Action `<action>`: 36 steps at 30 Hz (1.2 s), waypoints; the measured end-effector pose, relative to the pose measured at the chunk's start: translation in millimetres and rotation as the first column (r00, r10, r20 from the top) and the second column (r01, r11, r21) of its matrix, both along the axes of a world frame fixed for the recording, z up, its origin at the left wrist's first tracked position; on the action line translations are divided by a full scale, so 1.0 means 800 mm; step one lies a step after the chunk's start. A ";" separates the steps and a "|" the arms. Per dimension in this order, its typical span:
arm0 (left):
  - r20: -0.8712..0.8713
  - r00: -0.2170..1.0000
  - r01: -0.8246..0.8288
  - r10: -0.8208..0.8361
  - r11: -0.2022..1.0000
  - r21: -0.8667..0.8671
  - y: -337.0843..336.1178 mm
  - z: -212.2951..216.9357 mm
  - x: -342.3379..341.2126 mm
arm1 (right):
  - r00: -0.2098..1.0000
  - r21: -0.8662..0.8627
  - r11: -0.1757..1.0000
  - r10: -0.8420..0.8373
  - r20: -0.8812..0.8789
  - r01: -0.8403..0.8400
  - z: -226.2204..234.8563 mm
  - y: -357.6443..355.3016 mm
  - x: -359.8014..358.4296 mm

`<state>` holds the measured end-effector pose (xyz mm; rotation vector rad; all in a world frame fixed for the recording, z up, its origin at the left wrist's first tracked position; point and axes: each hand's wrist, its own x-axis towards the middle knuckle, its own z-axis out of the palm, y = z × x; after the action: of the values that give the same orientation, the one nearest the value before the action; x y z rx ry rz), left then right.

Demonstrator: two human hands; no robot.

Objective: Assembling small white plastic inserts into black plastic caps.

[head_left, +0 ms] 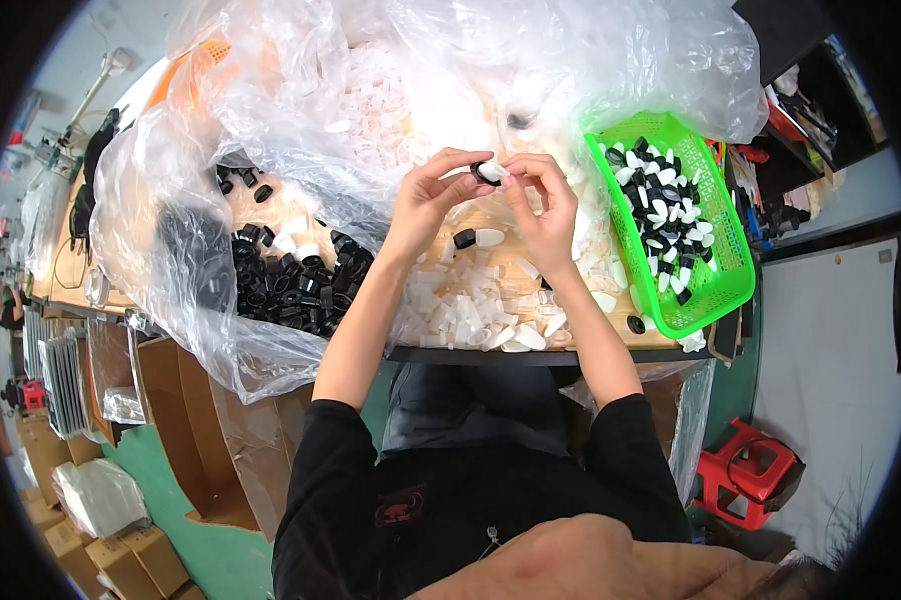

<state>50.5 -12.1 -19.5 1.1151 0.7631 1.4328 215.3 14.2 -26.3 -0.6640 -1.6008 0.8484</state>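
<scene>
Above the middle of the table, my left hand (447,180) pinches a small black oval plastic cap (484,174). My right hand (541,196) grips a white tongue-shaped plastic piece (497,171) that meets the cap; how deep it sits inside I cannot tell. Just below my hands, a joined black-and-white piece (479,238) lies on the table. Loose translucent and white pieces (471,305) are heaped between my forearms. Many black caps (296,285) lie in a pile left of my left forearm.
At the right stands a green plastic basket (706,318) holding several black-and-white pieces. Clear plastic bags (661,60) cover the far side and left of the table. A cardboard box (251,430) stands below the table's left edge, a red stool (746,470) at the lower right.
</scene>
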 end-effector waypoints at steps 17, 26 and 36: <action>-0.110 0.990 -0.075 0.087 0.991 0.106 0.003 -0.010 0.001 | 0.995 0.051 0.998 -0.052 0.087 0.048 0.003 -0.003 -0.004; -0.178 0.966 -0.149 0.190 0.964 0.221 0.007 -0.024 0.002 | 0.999 0.002 1.000 -0.025 0.047 0.025 -0.002 0.004 -0.005; -0.238 0.913 -0.258 0.330 0.922 0.287 0.004 -0.013 0.008 | 0.992 -0.228 0.972 0.082 0.095 -0.059 -0.003 0.001 0.000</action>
<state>57.2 -9.0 -30.1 1.4700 1.0079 1.6802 214.9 14.6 -29.0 -0.8265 -1.6433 1.0739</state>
